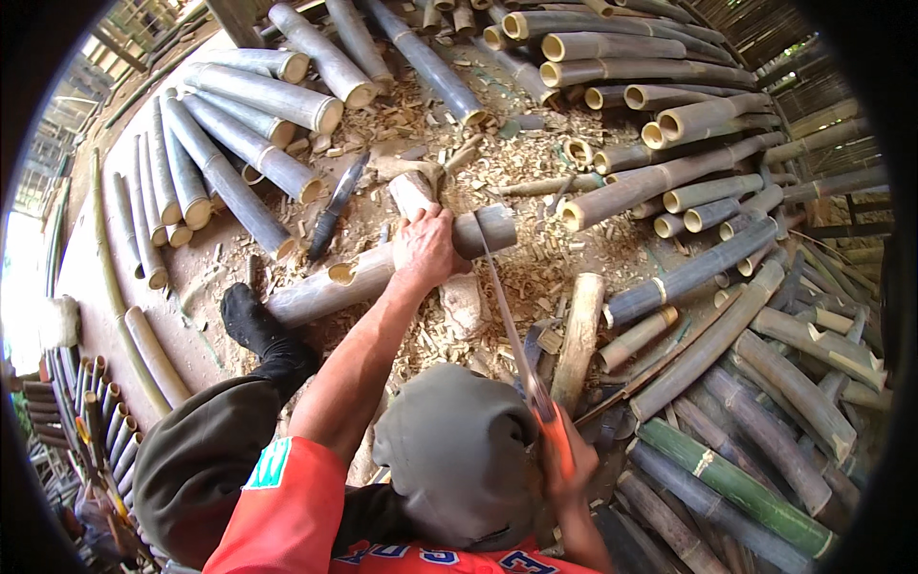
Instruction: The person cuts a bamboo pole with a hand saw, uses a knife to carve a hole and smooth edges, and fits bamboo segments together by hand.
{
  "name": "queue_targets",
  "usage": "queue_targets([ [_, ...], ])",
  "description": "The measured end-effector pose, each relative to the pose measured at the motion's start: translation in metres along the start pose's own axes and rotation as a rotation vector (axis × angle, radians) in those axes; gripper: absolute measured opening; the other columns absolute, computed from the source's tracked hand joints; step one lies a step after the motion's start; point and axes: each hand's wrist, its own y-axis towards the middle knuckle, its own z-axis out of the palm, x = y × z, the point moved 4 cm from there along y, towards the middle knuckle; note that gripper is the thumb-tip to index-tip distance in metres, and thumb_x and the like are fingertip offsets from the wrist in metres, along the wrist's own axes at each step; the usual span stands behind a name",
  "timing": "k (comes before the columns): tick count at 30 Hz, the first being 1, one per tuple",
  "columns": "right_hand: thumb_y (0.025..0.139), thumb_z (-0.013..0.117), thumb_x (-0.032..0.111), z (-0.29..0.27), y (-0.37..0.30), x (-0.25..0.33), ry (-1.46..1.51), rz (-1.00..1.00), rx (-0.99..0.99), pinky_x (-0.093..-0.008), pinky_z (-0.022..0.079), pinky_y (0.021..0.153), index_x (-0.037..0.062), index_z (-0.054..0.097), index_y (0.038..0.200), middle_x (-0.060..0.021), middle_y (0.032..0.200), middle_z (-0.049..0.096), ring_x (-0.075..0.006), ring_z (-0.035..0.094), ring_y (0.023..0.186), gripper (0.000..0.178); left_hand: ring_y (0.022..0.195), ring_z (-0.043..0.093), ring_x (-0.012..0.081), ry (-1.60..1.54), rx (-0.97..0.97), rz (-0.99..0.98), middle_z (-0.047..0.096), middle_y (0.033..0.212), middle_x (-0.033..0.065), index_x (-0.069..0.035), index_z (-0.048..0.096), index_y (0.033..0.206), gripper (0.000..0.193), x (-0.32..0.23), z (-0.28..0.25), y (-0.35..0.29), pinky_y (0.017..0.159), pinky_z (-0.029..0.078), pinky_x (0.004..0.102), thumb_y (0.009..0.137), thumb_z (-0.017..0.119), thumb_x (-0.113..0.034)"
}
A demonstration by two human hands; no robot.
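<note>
My left hand (424, 247) is closed over the top of a grey-brown bamboo pole (325, 293), pressing it down. The pole lies slantwise across a pale wood block (463, 304) and has a notch in its upper side. At the lower right, my right hand (566, 461) grips the orange handle of a handsaw (514, 335). The saw's blade runs up and away to the pole's right end, where it meets a cut just right of my left hand. A black-socked foot (251, 320) rests at the pole's left end.
Bamboo poles (258, 100) are laid out at the far left, and more are stacked at the right (660, 182). A green bamboo piece (736, 483) lies near right. Wood shavings (382, 124) cover the ground. A long dark tool (337, 210) lies beyond the pole. A rounded grey cloth shape (454, 450) fills the lower middle.
</note>
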Motion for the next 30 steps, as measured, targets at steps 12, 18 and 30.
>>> queue_targets([
  [12, 0.102, 0.061, 0.016, -0.009, -0.003, 0.01, 0.07, 0.154, 0.024, -0.0388, 0.059, 0.086, 0.0031, 0.062, 0.145, -0.0244, 0.124, 0.073, -0.0312, 0.076, 0.109, 0.044, 0.123, 0.062, 0.0365, 0.001, 0.003, -0.017, 0.066, 0.122, 0.015, -0.004, 0.066, 0.117, 0.077, 0.003, -0.003, 0.007, 0.103, 0.047, 0.0517, 0.059, 0.101, -0.04],
  [18, 0.103, 0.063, 0.018, 0.059, 0.136, 0.01, 0.099, 0.047, 0.072, -0.0405, 0.055, 0.07, 0.0015, 0.061, 0.143, -0.0204, 0.093, 0.071, -0.0323, 0.07, 0.076, 0.043, 0.125, 0.061, 0.035, -0.031, -0.008, -0.048, 0.066, 0.123, 0.0139, -0.005, 0.066, 0.118, 0.082, 0.011, 0.007, 0.007, 0.103, 0.047, 0.0511, 0.054, 0.101, -0.043],
  [30, 0.1, 0.066, 0.018, 0.053, 0.123, -0.013, 0.189, 0.092, -0.012, -0.0388, 0.055, 0.07, 0.0012, 0.067, 0.126, -0.0194, 0.085, 0.071, -0.0309, 0.068, 0.071, 0.03, 0.124, 0.062, 0.0345, -0.018, -0.028, 0.013, 0.065, 0.123, 0.0141, -0.004, 0.068, 0.116, 0.078, 0.004, 0.008, 0.009, 0.103, 0.048, 0.0507, 0.056, 0.1, -0.041],
])
